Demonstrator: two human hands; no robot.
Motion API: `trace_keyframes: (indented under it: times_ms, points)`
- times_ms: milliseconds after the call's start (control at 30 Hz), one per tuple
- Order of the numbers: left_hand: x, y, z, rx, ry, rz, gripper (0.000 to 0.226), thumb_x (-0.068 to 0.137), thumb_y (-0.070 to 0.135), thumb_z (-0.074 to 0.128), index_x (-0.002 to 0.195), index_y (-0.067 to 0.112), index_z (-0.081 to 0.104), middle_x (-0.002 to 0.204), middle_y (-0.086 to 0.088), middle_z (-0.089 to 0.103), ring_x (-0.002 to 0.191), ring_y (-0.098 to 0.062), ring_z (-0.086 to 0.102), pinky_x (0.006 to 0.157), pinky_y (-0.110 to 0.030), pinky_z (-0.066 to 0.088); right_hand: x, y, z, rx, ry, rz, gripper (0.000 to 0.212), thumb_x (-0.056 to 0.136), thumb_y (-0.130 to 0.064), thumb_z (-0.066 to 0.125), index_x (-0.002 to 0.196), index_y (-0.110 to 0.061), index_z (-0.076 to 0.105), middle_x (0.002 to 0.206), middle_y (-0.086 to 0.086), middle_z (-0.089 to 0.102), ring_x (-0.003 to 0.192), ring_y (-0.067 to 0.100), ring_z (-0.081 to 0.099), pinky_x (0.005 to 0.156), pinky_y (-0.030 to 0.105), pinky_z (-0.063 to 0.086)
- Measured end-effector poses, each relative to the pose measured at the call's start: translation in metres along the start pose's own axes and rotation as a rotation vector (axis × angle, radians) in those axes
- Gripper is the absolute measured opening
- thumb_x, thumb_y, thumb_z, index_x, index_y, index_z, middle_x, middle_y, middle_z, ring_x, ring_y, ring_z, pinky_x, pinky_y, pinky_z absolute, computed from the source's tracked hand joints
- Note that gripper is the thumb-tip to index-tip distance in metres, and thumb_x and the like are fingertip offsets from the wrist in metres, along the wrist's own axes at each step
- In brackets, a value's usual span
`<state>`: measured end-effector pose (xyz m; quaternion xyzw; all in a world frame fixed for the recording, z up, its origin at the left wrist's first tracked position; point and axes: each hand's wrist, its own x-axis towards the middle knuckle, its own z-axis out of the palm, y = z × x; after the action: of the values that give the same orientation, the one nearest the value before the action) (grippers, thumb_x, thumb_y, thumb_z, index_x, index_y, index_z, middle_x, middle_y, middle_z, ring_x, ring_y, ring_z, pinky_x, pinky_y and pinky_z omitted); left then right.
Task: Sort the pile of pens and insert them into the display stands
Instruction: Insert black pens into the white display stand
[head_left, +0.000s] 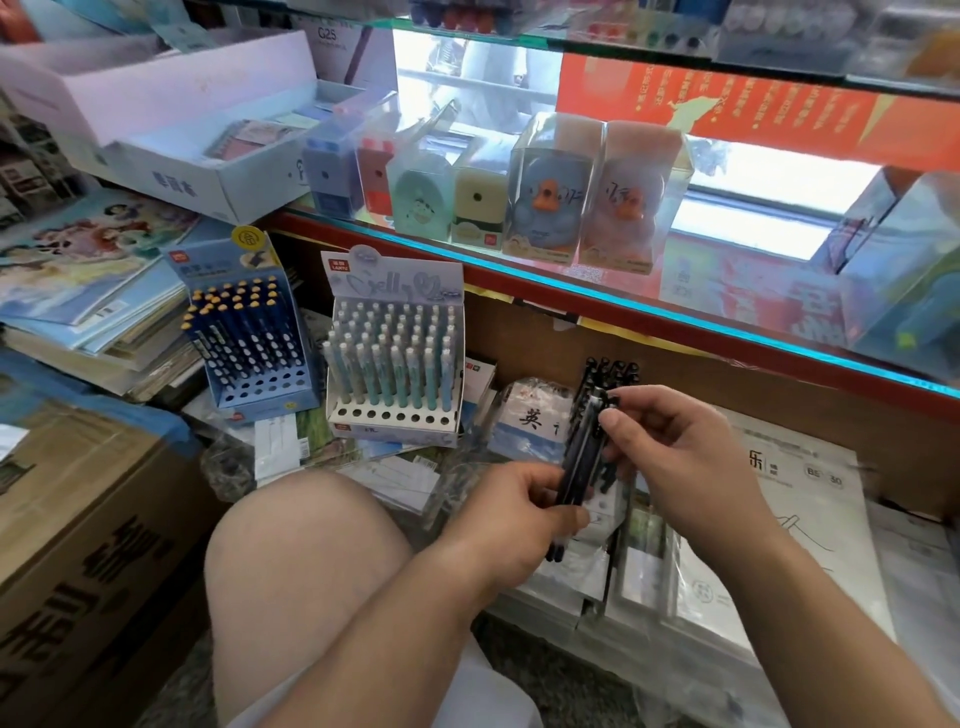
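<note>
My left hand (511, 525) grips the lower part of a bundle of black pens (584, 447), held upright in front of me. My right hand (670, 452) pinches the upper end of one pen in that bundle between thumb and fingers. More black pen tops (608, 371) stick up behind the bundle. To the left stand two display stands: a white one (395, 358) nearly full of pale green and blue pens with its front row of holes free, and a blue one (249, 343) with dark blue dotted pens and free holes in front.
My bare knee (306, 561) is at lower centre. A cardboard box (88, 545) sits at the left, stacked books (88, 291) behind it. Wrapped paper packs (727, 545) lie under my hands. A glass shelf (623, 306) with boxed sharpeners (550, 187) overhangs the stands.
</note>
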<state>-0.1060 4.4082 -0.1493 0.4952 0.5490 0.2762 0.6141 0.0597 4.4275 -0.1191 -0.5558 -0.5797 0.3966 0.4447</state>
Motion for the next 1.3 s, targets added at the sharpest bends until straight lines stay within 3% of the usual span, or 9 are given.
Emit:
trace_keyframes:
  times_ms: [167, 267, 500, 667, 767, 867, 967, 1100, 1300]
  points:
    - [0.003, -0.003, -0.007, -0.049, 0.166, -0.007, 0.013, 0.095, 0.016, 0.069, 0.103, 0.025, 0.073, 0.095, 0.002, 0.074, 0.091, -0.013, 0.07, 0.084, -0.032, 0.059, 0.004, 0.004, -0.002, 0.03, 0.195, -0.018, 0.006, 0.092, -0.017, 0.072, 0.098, -0.016, 0.07, 0.082, 0.006, 0.072, 0.076, 0.023, 0.071, 0.069, 0.032, 0.062]
    - [0.007, -0.007, -0.013, -0.085, 0.305, -0.017, 0.01, 0.094, 0.018, 0.071, 0.096, 0.027, 0.072, 0.088, 0.004, 0.074, 0.087, -0.019, 0.072, 0.087, -0.046, 0.06, 0.003, 0.012, -0.002, -0.117, 0.294, -0.09, 0.007, 0.092, -0.023, 0.073, 0.097, -0.023, 0.069, 0.085, -0.002, 0.07, 0.08, 0.016, 0.069, 0.073, 0.03, 0.06]
    - [0.009, -0.011, -0.014, -0.083, 0.326, -0.024, 0.009, 0.092, 0.02, 0.074, 0.093, 0.029, 0.071, 0.088, 0.005, 0.074, 0.087, -0.018, 0.071, 0.085, -0.048, 0.061, -0.004, 0.032, 0.013, -0.358, 0.222, -0.17, 0.013, 0.089, -0.023, 0.076, 0.093, -0.032, 0.067, 0.081, -0.016, 0.067, 0.08, -0.001, 0.064, 0.069, 0.015, 0.053]
    - [0.012, -0.015, -0.013, -0.07, 0.322, -0.036, 0.011, 0.089, 0.023, 0.076, 0.094, 0.031, 0.072, 0.086, 0.008, 0.074, 0.087, -0.018, 0.072, 0.083, -0.047, 0.061, -0.007, 0.038, 0.017, -0.474, 0.189, -0.227, 0.014, 0.087, -0.022, 0.078, 0.095, -0.03, 0.07, 0.081, -0.023, 0.064, 0.082, -0.007, 0.063, 0.07, 0.003, 0.046]
    - [0.013, -0.016, -0.012, -0.051, 0.312, -0.023, 0.009, 0.089, 0.024, 0.076, 0.095, 0.031, 0.072, 0.086, 0.008, 0.074, 0.088, -0.017, 0.072, 0.084, -0.046, 0.061, -0.006, 0.042, 0.02, -0.59, 0.181, -0.31, 0.014, 0.084, -0.02, 0.082, 0.095, -0.022, 0.075, 0.081, -0.019, 0.062, 0.072, -0.005, 0.061, 0.068, 0.006, 0.048]
    - [0.012, -0.014, -0.01, -0.053, 0.275, -0.014, 0.009, 0.091, 0.022, 0.074, 0.095, 0.029, 0.071, 0.087, 0.004, 0.074, 0.089, -0.018, 0.072, 0.085, -0.047, 0.061, -0.006, 0.051, 0.026, -0.641, 0.175, -0.362, 0.014, 0.082, -0.019, 0.083, 0.094, -0.016, 0.077, 0.087, -0.009, 0.066, 0.074, 0.007, 0.063, 0.069, 0.027, 0.057]
    - [0.011, -0.013, -0.009, -0.056, 0.228, -0.019, 0.011, 0.092, 0.019, 0.073, 0.097, 0.028, 0.07, 0.088, 0.002, 0.074, 0.09, -0.019, 0.072, 0.085, -0.049, 0.061, -0.01, 0.061, 0.034, -0.676, 0.165, -0.331, 0.017, 0.081, -0.016, 0.084, 0.096, -0.016, 0.076, 0.086, -0.005, 0.07, 0.072, 0.011, 0.063, 0.067, 0.033, 0.058]
    - [0.011, -0.013, -0.008, -0.068, 0.199, -0.004, 0.012, 0.092, 0.019, 0.073, 0.098, 0.028, 0.071, 0.087, 0.005, 0.074, 0.091, -0.017, 0.072, 0.088, -0.048, 0.06, -0.013, 0.064, 0.034, -0.588, 0.147, -0.208, 0.024, 0.085, -0.019, 0.08, 0.106, -0.023, 0.068, 0.086, -0.011, 0.07, 0.076, 0.006, 0.064, 0.068, 0.027, 0.056]
    - [0.006, -0.007, -0.005, -0.132, 0.046, 0.005, 0.014, 0.096, 0.012, 0.066, 0.107, 0.021, 0.071, 0.085, 0.002, 0.071, 0.089, -0.019, 0.071, 0.088, -0.047, 0.06, -0.008, 0.025, 0.022, -0.198, 0.241, -0.118, 0.008, 0.093, -0.02, 0.07, 0.099, -0.027, 0.071, 0.08, -0.013, 0.069, 0.073, 0.007, 0.066, 0.062, 0.018, 0.052]
